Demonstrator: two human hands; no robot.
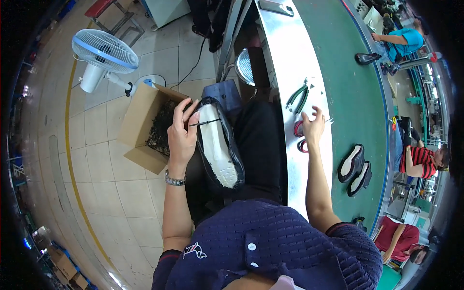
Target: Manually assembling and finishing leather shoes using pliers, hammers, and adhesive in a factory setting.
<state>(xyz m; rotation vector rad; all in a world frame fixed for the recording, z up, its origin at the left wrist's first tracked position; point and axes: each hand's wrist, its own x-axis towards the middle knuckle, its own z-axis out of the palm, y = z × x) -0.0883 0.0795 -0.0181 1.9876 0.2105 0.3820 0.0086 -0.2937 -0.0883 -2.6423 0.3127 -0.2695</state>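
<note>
A black shoe upper (231, 159) lies bottom up over my lap, its pale, long bottom board facing me. My left hand (182, 133), wearing a wristwatch, grips it by the left rim near its far end. Beside the thumb a thin black strip (207, 122) crosses the board, one end sticking out to the left. My right hand (314, 126) is over the metal bench strip, fingers apart, above red-handled scissors (298, 128). The hand partly hides the scissors; I see no firm grip on them. Just beyond lie green-handled pliers (300, 99).
A cardboard box (137, 121) with tangled black strands (162, 126) stands left of my legs, a fan (104, 53) behind it. On the green belt (333, 63) right sit a pair of shoe uppers (351, 163) and a black shoe (367, 58). Several people work beyond.
</note>
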